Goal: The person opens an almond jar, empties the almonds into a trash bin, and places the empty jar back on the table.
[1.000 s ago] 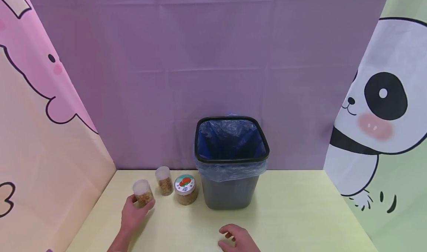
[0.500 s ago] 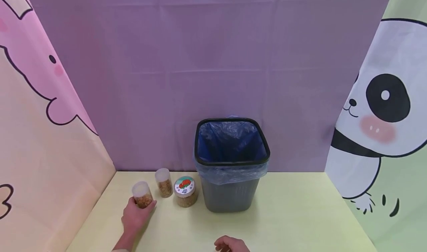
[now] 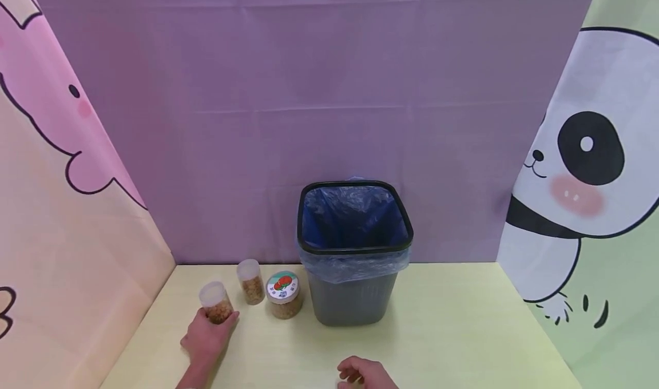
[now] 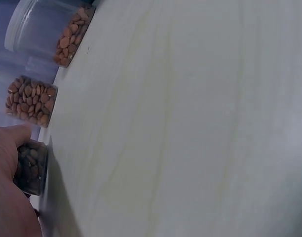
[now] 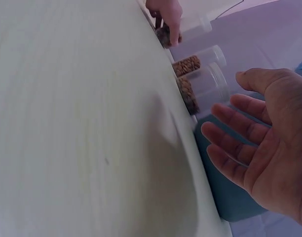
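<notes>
My left hand [image 3: 207, 338] grips the lower part of a clear plastic jar [image 3: 214, 295], thumb on its right side. Small brown nut-like pieces fill the jar's lower part. In the left wrist view the jar [image 4: 35, 167] stands upright against the table, partly hidden by the hand. Just behind and to the right is a second tall clear jar [image 3: 250, 282] with similar contents. Beside that, a wider jar [image 3: 284, 295] carries a lid printed with red fruit. My right hand [image 5: 274, 143], palm showing, has loosely bent fingers and holds nothing, near the table's front.
A grey bin [image 3: 352, 297] with a black rim and blue plastic liner stands at the table's back, right of the jars. A purple cloth [image 3: 329, 91] hangs behind the pale table [image 3: 448, 320]. Printed cartoon panels flank both sides.
The left hand has settled lower and more fully around its jar, which stays in nearly the same place. The right hand drew back toward the front edge, then came slightly forward again.
</notes>
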`<act>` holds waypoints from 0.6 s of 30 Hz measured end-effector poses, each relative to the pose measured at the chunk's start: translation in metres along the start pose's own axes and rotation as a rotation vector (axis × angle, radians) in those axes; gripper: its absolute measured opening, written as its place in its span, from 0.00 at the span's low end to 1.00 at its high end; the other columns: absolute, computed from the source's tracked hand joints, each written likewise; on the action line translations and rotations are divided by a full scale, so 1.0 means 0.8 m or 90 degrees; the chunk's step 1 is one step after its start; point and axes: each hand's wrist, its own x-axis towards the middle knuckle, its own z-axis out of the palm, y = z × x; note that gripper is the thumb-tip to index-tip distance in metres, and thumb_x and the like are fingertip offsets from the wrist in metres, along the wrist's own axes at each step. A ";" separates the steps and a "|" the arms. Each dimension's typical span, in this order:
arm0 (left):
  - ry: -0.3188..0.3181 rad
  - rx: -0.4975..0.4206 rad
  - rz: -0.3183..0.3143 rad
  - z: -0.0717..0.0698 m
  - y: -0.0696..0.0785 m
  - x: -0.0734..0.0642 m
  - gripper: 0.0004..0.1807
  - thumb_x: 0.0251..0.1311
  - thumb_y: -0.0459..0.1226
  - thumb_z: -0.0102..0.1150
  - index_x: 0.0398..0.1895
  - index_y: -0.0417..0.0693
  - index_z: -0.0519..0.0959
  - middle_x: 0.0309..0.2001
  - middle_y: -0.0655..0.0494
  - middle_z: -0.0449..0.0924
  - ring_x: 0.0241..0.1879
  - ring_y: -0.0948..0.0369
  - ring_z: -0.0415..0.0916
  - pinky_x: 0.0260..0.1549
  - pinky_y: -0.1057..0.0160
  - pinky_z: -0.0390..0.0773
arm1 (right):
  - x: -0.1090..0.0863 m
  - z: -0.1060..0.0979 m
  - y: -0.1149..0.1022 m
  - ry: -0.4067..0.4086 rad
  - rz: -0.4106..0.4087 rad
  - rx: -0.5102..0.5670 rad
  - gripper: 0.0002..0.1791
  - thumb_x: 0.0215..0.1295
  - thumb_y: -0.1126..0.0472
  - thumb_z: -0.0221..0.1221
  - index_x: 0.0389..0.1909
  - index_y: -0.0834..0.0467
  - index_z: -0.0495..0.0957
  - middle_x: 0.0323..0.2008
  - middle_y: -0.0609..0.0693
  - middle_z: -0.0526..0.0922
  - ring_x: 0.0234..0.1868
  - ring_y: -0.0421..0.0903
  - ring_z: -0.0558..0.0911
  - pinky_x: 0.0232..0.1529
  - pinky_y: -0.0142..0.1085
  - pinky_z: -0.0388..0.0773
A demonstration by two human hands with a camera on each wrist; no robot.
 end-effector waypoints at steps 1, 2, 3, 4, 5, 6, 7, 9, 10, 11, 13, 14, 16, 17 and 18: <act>0.003 -0.005 0.004 -0.002 0.001 -0.001 0.41 0.37 0.59 0.64 0.46 0.37 0.68 0.44 0.34 0.73 0.43 0.43 0.70 0.39 0.42 0.54 | -0.002 -0.003 -0.001 0.003 -0.005 -0.008 0.12 0.57 0.61 0.57 0.39 0.64 0.74 0.31 0.45 0.79 0.31 0.34 0.76 0.32 0.31 0.72; 0.005 -0.012 0.009 -0.004 0.002 -0.003 0.40 0.37 0.59 0.64 0.46 0.37 0.68 0.44 0.34 0.73 0.43 0.43 0.70 0.40 0.42 0.54 | -0.003 -0.006 -0.002 0.005 -0.010 -0.014 0.12 0.58 0.60 0.57 0.39 0.64 0.74 0.31 0.44 0.79 0.32 0.34 0.76 0.32 0.31 0.72; 0.007 -0.018 0.016 -0.005 0.003 -0.004 0.40 0.37 0.58 0.64 0.46 0.37 0.68 0.44 0.34 0.73 0.43 0.43 0.70 0.40 0.42 0.54 | -0.005 -0.009 -0.002 0.008 -0.019 -0.022 0.12 0.58 0.60 0.57 0.39 0.64 0.74 0.31 0.43 0.79 0.32 0.34 0.76 0.32 0.31 0.72; 0.008 -0.023 0.021 -0.007 0.004 -0.005 0.40 0.38 0.58 0.64 0.46 0.36 0.68 0.44 0.34 0.73 0.44 0.43 0.70 0.40 0.42 0.54 | -0.007 -0.012 -0.002 0.010 -0.028 -0.029 0.12 0.58 0.60 0.56 0.40 0.63 0.74 0.31 0.43 0.79 0.32 0.34 0.76 0.31 0.31 0.73; 0.009 -0.029 0.024 -0.009 0.005 -0.007 0.40 0.38 0.57 0.64 0.46 0.36 0.68 0.44 0.34 0.73 0.44 0.43 0.70 0.41 0.42 0.54 | -0.010 -0.014 -0.002 0.012 -0.031 -0.031 0.12 0.59 0.60 0.56 0.40 0.63 0.74 0.31 0.42 0.79 0.32 0.34 0.76 0.31 0.31 0.73; 0.009 -0.029 0.027 -0.011 0.005 -0.009 0.39 0.38 0.57 0.65 0.46 0.35 0.68 0.44 0.34 0.73 0.44 0.43 0.70 0.41 0.42 0.55 | -0.012 -0.016 -0.001 0.014 -0.031 -0.034 0.11 0.59 0.60 0.56 0.40 0.63 0.73 0.31 0.41 0.79 0.32 0.34 0.76 0.31 0.31 0.73; 0.009 -0.031 0.029 -0.013 0.005 -0.012 0.39 0.38 0.56 0.65 0.46 0.35 0.68 0.43 0.34 0.73 0.44 0.43 0.70 0.41 0.43 0.56 | -0.015 -0.017 0.000 0.014 -0.028 -0.036 0.11 0.59 0.60 0.56 0.40 0.63 0.73 0.31 0.41 0.79 0.32 0.34 0.76 0.30 0.31 0.73; 0.010 -0.034 0.032 -0.016 0.006 -0.018 0.38 0.37 0.54 0.67 0.46 0.34 0.69 0.43 0.34 0.73 0.44 0.42 0.70 0.40 0.43 0.58 | -0.020 -0.021 0.001 0.013 -0.019 -0.037 0.11 0.59 0.60 0.55 0.40 0.63 0.73 0.31 0.40 0.78 0.32 0.34 0.76 0.30 0.31 0.72; 0.010 -0.036 0.035 -0.018 0.007 -0.021 0.38 0.37 0.53 0.67 0.46 0.34 0.69 0.43 0.34 0.73 0.43 0.42 0.70 0.40 0.43 0.59 | -0.022 -0.023 0.001 0.013 -0.014 -0.040 0.11 0.59 0.60 0.55 0.40 0.63 0.73 0.31 0.40 0.78 0.32 0.34 0.76 0.30 0.31 0.72; 0.010 -0.042 0.037 -0.020 0.008 -0.023 0.38 0.37 0.53 0.68 0.45 0.34 0.69 0.43 0.34 0.73 0.44 0.43 0.70 0.40 0.43 0.59 | -0.024 -0.026 0.000 0.014 -0.013 -0.045 0.11 0.59 0.60 0.55 0.40 0.63 0.73 0.31 0.40 0.78 0.32 0.34 0.76 0.30 0.32 0.72; 0.008 -0.053 0.044 -0.024 0.012 -0.027 0.37 0.37 0.52 0.68 0.45 0.35 0.69 0.42 0.34 0.74 0.44 0.43 0.70 0.39 0.43 0.59 | -0.027 -0.032 -0.001 0.023 -0.025 -0.074 0.11 0.59 0.60 0.55 0.40 0.61 0.73 0.31 0.40 0.78 0.32 0.34 0.76 0.30 0.31 0.71; 0.007 -0.058 0.048 -0.025 0.015 -0.028 0.37 0.37 0.53 0.68 0.45 0.35 0.69 0.42 0.34 0.74 0.44 0.43 0.70 0.39 0.43 0.58 | -0.028 -0.035 -0.002 0.028 -0.032 -0.090 0.11 0.60 0.59 0.55 0.40 0.61 0.73 0.31 0.39 0.77 0.32 0.34 0.76 0.30 0.31 0.71; 0.003 -0.071 0.053 -0.029 0.021 -0.031 0.37 0.37 0.53 0.67 0.45 0.35 0.70 0.43 0.35 0.73 0.45 0.43 0.70 0.40 0.42 0.57 | -0.030 -0.041 -0.005 0.043 -0.054 -0.123 0.11 0.60 0.58 0.55 0.40 0.59 0.73 0.32 0.40 0.77 0.32 0.34 0.76 0.30 0.32 0.71; 0.001 -0.075 0.053 -0.031 0.024 -0.033 0.38 0.37 0.54 0.67 0.46 0.35 0.70 0.43 0.35 0.73 0.45 0.43 0.70 0.40 0.43 0.56 | -0.031 -0.043 -0.006 0.051 -0.067 -0.140 0.11 0.60 0.57 0.55 0.40 0.58 0.73 0.32 0.40 0.77 0.32 0.34 0.76 0.31 0.32 0.72; -0.002 -0.075 0.052 -0.034 0.027 -0.036 0.38 0.37 0.54 0.67 0.46 0.35 0.69 0.43 0.35 0.73 0.45 0.43 0.69 0.40 0.43 0.56 | -0.032 -0.045 -0.007 0.056 -0.078 -0.156 0.11 0.60 0.57 0.55 0.40 0.57 0.73 0.32 0.40 0.77 0.33 0.34 0.76 0.31 0.33 0.72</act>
